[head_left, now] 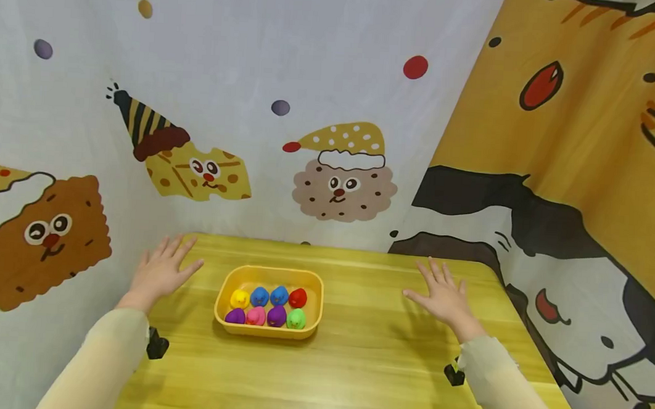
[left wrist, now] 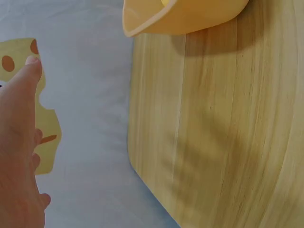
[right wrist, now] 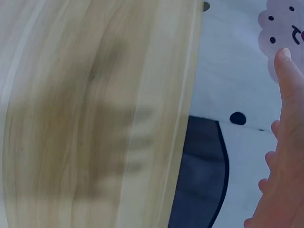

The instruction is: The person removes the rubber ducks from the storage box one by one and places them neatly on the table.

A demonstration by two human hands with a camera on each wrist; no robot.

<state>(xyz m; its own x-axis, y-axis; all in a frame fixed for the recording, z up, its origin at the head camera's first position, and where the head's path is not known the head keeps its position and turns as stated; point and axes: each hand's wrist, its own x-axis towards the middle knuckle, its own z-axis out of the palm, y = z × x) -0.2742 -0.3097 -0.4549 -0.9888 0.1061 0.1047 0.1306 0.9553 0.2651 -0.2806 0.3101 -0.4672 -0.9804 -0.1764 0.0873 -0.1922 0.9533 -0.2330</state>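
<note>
A yellow plastic basket (head_left: 268,332) stands left of the middle of the table, holding several small duck-shaped toys in two rows. The back row has a yellow duck (head_left: 240,299), two blue ducks (head_left: 259,297) and a red duck (head_left: 298,298); in front lie two purple ducks (head_left: 276,316), a pink duck (head_left: 255,316) and a green duck (head_left: 296,319). To the basket's left, my left hand (head_left: 161,270) hovers with fingers spread, holding nothing. My right hand (head_left: 442,295) hovers over the table's right side, fingers also spread and holding nothing. Both wrist views show the hands raised above the wood.
The wooden table (head_left: 364,355) has its back edge against a printed cloth (head_left: 335,56) with cartoon figures. More of this cloth hangs at the left and right. Small black devices (head_left: 157,344) sit under both wrists. The hands cast shadows on the tabletop.
</note>
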